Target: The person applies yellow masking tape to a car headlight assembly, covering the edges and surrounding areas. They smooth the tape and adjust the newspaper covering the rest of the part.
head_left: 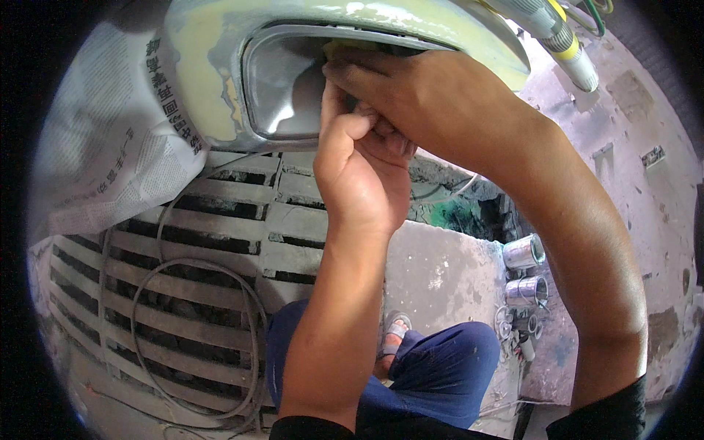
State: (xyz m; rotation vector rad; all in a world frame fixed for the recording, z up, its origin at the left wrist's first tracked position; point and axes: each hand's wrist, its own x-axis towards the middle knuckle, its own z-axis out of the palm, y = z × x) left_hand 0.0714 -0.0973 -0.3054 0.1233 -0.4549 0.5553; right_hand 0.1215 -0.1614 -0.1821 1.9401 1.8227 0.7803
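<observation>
In front of me at the top is a curved vehicle body panel (202, 73) with yellow and grey sanded patches. A rounded recess (290, 88) with a smooth grey inside is set into it. My right hand (396, 84) reaches across from the right, its fingers bent over the recess's upper part. A small yellowish piece (339, 50) shows under its fingertips; its kind is unclear. Below, my left hand (363, 172) is turned palm up, fingers curled against the right hand. Whatever the left fingers hold is hidden.
Printed paper sheeting (110, 139) covers the left side. Under me lies a slatted floor grate (198, 293) with a coiled grey hose (257, 308). Metal cans (523, 251) stand at right, below a hanging grey tube (572, 62) with yellow bands. A pale slab (440, 271) lies beside the grate.
</observation>
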